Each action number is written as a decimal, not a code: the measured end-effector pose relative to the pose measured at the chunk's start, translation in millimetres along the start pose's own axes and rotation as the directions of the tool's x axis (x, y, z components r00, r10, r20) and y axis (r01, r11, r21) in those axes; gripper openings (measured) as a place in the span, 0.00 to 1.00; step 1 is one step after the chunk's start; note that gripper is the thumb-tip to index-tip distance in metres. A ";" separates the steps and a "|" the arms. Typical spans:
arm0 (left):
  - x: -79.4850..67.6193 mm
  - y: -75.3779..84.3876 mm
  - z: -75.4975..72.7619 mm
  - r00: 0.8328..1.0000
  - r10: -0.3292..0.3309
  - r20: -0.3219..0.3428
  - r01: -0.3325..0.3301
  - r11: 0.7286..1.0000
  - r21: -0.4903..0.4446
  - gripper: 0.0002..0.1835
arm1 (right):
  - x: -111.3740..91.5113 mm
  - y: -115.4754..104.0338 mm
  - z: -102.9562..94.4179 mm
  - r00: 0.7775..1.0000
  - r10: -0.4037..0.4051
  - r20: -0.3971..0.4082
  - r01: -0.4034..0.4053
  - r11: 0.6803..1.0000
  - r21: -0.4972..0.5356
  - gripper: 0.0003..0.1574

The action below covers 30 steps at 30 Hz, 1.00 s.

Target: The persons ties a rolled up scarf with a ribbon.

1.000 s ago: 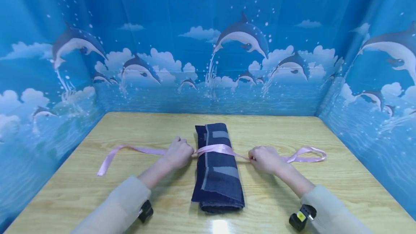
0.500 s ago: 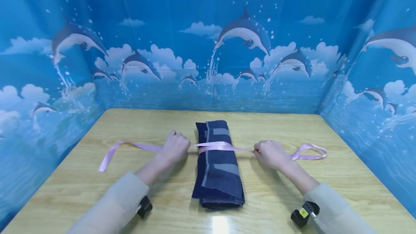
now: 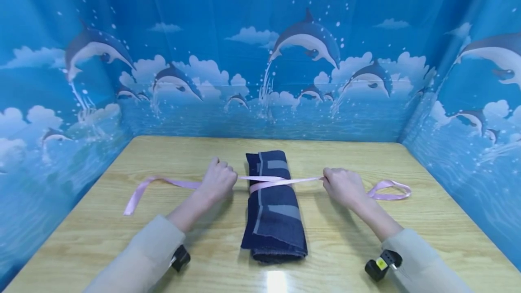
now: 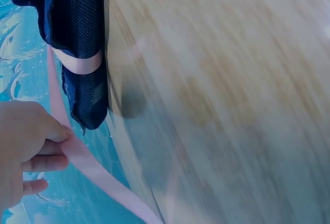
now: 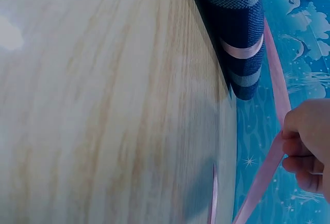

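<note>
A dark blue denim roll (image 3: 278, 225) with lighter grey-blue patches lies lengthwise on the table. Around its middle passes a pink satin ribbon (image 3: 268, 185), its two strands crossing on top. To the left of the roll, my left hand (image 3: 217, 181) pinches one strand between thumb and fingers, seen also in the left wrist view (image 4: 31, 152). My right hand (image 3: 345, 186) grips the other strand on the right side. Both strands run taut between roll and hands. In the right wrist view the ribbon (image 5: 277, 87) leads from the denim down to curled fingers.
A loose ribbon tail (image 3: 140, 193) trails over the wooden table (image 3: 195, 257) on the left. The other tail (image 3: 390, 190) forms a loop on the right. A blue dolphin-print curtain (image 3: 203, 58) stands behind and at both sides of the table.
Both hands have drawn apart and lifted slightly, the right one moving outward with its strand. The ribbon over the denim roll has gone from one broad band to two crossing strands pulled tight.
</note>
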State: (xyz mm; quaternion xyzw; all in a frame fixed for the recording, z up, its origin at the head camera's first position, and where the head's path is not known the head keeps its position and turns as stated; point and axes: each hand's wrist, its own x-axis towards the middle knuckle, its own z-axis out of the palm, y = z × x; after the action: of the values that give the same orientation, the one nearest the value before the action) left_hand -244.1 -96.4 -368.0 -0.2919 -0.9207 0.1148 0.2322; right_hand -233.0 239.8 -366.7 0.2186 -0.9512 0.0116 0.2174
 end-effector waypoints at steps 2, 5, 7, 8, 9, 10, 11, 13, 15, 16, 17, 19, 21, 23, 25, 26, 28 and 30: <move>-0.7 -0.6 -0.7 1.000 0.005 -0.012 -0.005 1.000 0.016 0.09 | -0.8 0.9 -0.7 1.000 -0.003 0.003 0.003 1.000 0.000 0.14; -2.0 -1.6 -1.6 0.999 0.014 -0.034 -0.013 1.000 0.029 0.10 | -2.0 2.4 -1.3 1.000 -0.005 0.007 0.005 1.000 -0.006 0.15; -2.6 -2.1 -1.8 0.999 0.019 -0.037 -0.018 0.999 0.036 0.10 | -2.9 3.4 -1.4 1.000 -0.005 0.018 0.005 1.000 -0.008 0.16; -2.9 -2.3 -1.8 0.999 0.022 -0.037 -0.020 0.999 0.038 0.10 | -3.2 3.7 -1.5 1.000 -0.006 0.022 0.006 1.000 -0.011 0.16; -3.2 -2.5 -1.9 0.999 0.023 -0.036 -0.021 0.999 0.038 0.10 | -3.4 3.8 -1.7 1.000 -0.004 0.025 0.004 1.000 -0.016 0.16; -3.4 -2.5 -2.2 0.999 0.021 -0.031 -0.020 0.999 0.038 0.10 | -3.6 3.9 -1.8 1.000 -0.004 0.029 0.005 1.000 -0.019 0.16; -3.7 -2.5 -2.3 0.999 0.020 -0.028 -0.019 0.999 0.038 0.10 | -3.6 3.9 -2.0 0.999 -0.002 0.033 0.003 1.000 -0.019 0.16; -4.2 -2.1 -3.0 1.000 0.013 -0.025 -0.012 0.999 0.036 0.10 | -3.6 3.7 -2.7 0.999 0.003 0.039 -0.002 1.000 -0.023 0.15; -4.6 -1.3 -4.1 0.999 0.003 -0.034 -0.002 0.999 0.034 0.09 | -3.3 3.2 -3.5 0.999 0.015 0.034 -0.014 1.000 -0.025 0.14; -4.5 -0.8 -4.7 0.999 -0.002 -0.047 0.003 0.999 0.035 0.09 | -3.2 3.0 -3.8 1.000 0.018 0.024 -0.018 1.000 -0.024 0.14; -4.3 -0.3 -5.0 0.998 -0.007 -0.063 0.010 0.999 0.037 0.08 | -3.2 2.6 -4.2 1.000 0.023 0.014 -0.023 0.999 -0.025 0.14; -3.5 0.8 -5.6 0.994 -0.017 -0.110 0.022 0.999 0.045 0.06 | -3.3 2.0 -4.5 0.999 0.021 -0.028 -0.022 0.999 -0.032 0.14; -2.2 1.6 -5.4 0.987 -0.024 -0.161 0.034 0.998 0.060 0.04 | -3.3 1.3 -4.6 0.997 0.013 -0.080 -0.015 0.999 -0.034 0.14; -1.0 2.2 -5.0 0.979 -0.034 -0.201 0.049 0.996 0.070 0.05 | -2.8 0.4 -4.8 0.992 0.007 -0.124 -0.011 0.999 -0.030 0.13; -0.2 2.7 -4.8 0.973 -0.046 -0.226 0.063 0.995 0.072 0.07 | -1.8 -0.5 -5.0 0.989 0.017 -0.149 -0.020 1.000 -0.015 0.10; 0.0 3.1 -4.9 0.971 -0.055 -0.232 0.073 0.995 0.068 0.08 | -1.0 -1.0 -5.4 0.988 0.031 -0.150 -0.032 0.999 -0.003 0.09; 0.4 3.9 -5.2 0.970 -0.078 -0.232 0.093 0.994 0.056 0.09 | 0.6 -1.6 -6.1 0.988 0.069 -0.140 -0.066 0.997 0.028 0.05; 1.0 4.9 -5.9 0.970 -0.106 -0.221 0.117 0.992 0.039 0.09 | 2.0 -2.2 -6.6 0.986 0.110 -0.128 -0.103 0.993 0.061 0.04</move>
State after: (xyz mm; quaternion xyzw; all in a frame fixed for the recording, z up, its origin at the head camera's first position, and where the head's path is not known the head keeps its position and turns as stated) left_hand -239.4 -91.4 -364.2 -0.2444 -0.9013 0.0924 0.3455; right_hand -231.1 237.8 -360.0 0.1720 -0.9445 0.0634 0.2725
